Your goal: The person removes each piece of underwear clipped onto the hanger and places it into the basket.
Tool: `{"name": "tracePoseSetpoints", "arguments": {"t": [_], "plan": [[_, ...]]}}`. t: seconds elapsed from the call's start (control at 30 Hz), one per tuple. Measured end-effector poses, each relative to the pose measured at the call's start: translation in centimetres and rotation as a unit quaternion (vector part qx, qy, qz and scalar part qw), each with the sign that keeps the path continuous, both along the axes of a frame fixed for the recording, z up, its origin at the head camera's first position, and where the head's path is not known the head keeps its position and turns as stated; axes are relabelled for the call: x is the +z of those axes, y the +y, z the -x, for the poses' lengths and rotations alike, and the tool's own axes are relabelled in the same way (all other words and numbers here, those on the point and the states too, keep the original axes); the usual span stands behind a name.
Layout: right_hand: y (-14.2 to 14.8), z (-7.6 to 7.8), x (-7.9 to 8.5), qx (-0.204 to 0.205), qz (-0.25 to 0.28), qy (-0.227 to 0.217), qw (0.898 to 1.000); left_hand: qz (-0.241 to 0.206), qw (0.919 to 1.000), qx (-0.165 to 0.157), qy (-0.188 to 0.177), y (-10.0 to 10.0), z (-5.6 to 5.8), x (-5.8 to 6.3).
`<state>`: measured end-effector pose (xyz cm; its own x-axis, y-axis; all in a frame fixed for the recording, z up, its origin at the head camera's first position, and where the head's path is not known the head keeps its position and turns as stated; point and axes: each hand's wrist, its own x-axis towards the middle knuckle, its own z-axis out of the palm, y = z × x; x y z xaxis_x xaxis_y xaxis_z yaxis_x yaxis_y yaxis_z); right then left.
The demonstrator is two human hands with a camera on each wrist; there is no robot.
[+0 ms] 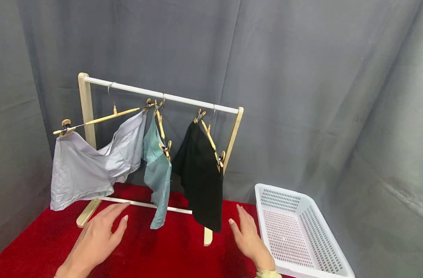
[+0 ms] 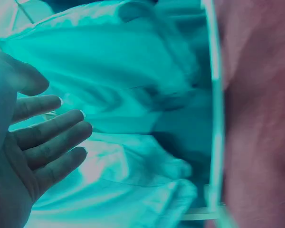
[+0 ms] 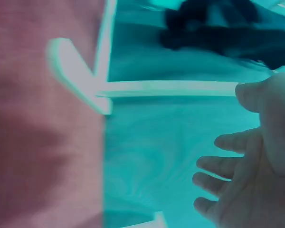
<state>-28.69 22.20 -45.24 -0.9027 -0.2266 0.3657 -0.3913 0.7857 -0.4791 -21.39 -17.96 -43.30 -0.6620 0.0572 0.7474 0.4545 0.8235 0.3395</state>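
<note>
My left hand (image 1: 97, 235) is held out with relaxed fingers and holds nothing, in front of and below light lilac shorts (image 1: 83, 166). My right hand (image 1: 247, 239), also holding nothing, reaches forward between black shorts (image 1: 204, 181) and the white basket. Between the lilac and black pieces hangs a light blue-green garment (image 1: 157, 173), seen nearly edge-on. Each of the three is clipped to its own wooden clip hanger (image 1: 119, 114), hooked over the rail. In the left wrist view, my spread fingers (image 2: 57, 137) overlap the hanging cloth; the right wrist view shows the other hand's fingers (image 3: 218, 166) apart.
The small clothes rack has a white top rail (image 1: 138, 90), wooden side posts (image 1: 234, 137) and a white lower bar (image 1: 142, 204). It stands on a red cloth (image 1: 170, 255). A white perforated basket (image 1: 324, 224) sits at the right. Grey curtains (image 1: 284, 96) hang behind.
</note>
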Motion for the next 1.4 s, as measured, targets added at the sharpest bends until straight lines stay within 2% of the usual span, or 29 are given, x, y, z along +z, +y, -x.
{"name": "tracePoseSetpoints", "arguments": {"t": [0.1,0.23,0.3,0.4,0.5,0.6,0.77,1.03,1.23,1.4], "plan": [[0.2,0.8,2.8,0.008,0.016,0.029,0.999,0.004,0.9993,-0.002,0.037,-0.4,0.8,2.2],[0.0,2.4,6.6,0.046,0.049,0.105,0.992,0.010,0.9979,-0.005,0.064,-0.8,1.7,5.6],[-0.4,3.4,8.4,0.074,0.075,0.151,0.983,0.014,0.9972,-0.005,0.074,-1.1,2.1,7.3],[-1.3,4.6,11.2,0.110,0.124,0.217,0.962,0.025,0.9952,-0.006,0.094,-1.6,2.7,9.8],[-2.3,4.6,14.4,0.126,0.171,0.256,0.943,0.042,0.9927,-0.005,0.113,-1.9,3.6,11.9],[-3.3,4.2,17.4,0.128,0.192,0.269,0.935,0.053,0.9901,-0.003,0.130,-2.4,4.7,13.4],[-5.2,4.5,20.6,0.129,0.212,0.264,0.932,0.060,0.9874,0.010,0.146,-3.9,6.1,15.1],[-7.7,5.7,23.3,0.093,0.249,0.294,0.918,0.078,0.9841,0.036,0.155,-6.0,7.7,16.7],[-8.3,6.7,25.0,0.081,0.243,0.274,0.927,0.091,0.9813,0.038,0.165,-5.9,8.5,17.8],[-8.0,7.9,25.2,0.068,0.237,0.257,0.935,0.107,0.9815,0.060,0.147,-5.7,9.3,18.8]]}}
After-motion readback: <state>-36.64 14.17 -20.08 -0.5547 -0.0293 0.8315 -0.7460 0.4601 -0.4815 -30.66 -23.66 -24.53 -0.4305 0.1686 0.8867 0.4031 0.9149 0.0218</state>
